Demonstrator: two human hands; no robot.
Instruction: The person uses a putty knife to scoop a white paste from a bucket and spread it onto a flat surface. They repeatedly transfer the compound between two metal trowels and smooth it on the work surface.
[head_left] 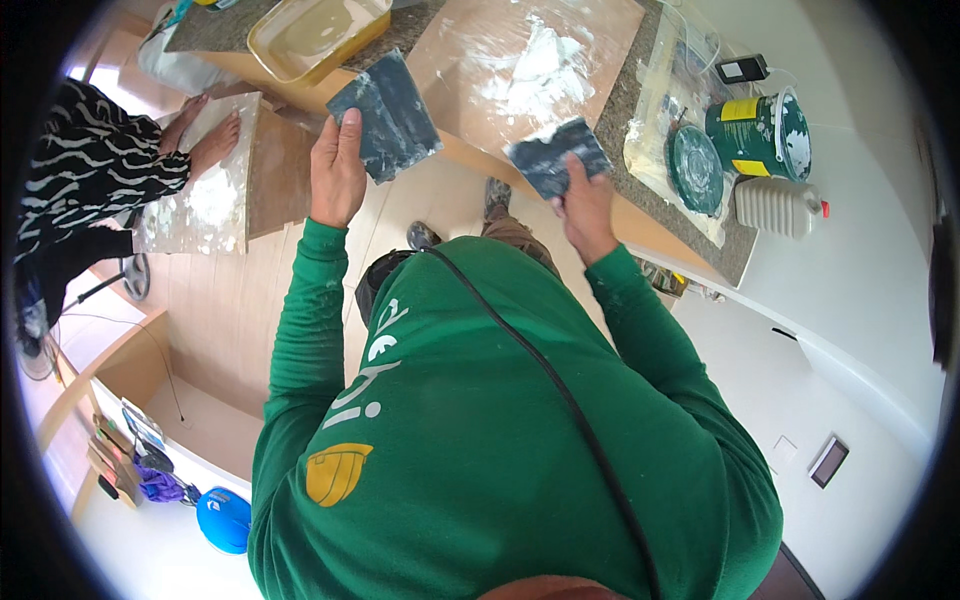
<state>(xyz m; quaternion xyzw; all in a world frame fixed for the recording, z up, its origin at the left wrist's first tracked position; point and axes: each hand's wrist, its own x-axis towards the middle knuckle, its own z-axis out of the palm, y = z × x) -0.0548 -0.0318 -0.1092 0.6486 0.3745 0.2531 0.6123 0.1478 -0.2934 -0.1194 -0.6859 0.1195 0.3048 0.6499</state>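
My left hand (338, 175) is closed on a dark, square putty spreader (388, 118), thumb on its face. Thin white smears streak the blade, which is raised beside the counter's front edge. My right hand (585, 210) grips a second dark putty spreader (560, 158), thumb on top, with white putty along its far edge. This one is over the near edge of a brown board (450, 75) on the counter. A mound of white putty (545, 72) is spread on that board, just beyond the right spreader. The two spreaders are apart from each other.
A yellow tub (268, 45) stands at the far left of the counter. On the right are a green bucket (745, 135), its lid (695, 170), and a white jug (775, 207). Another person's bare feet (213, 142) rest on a spattered platform (275, 170). A blue helmet (223, 520) is lower left.
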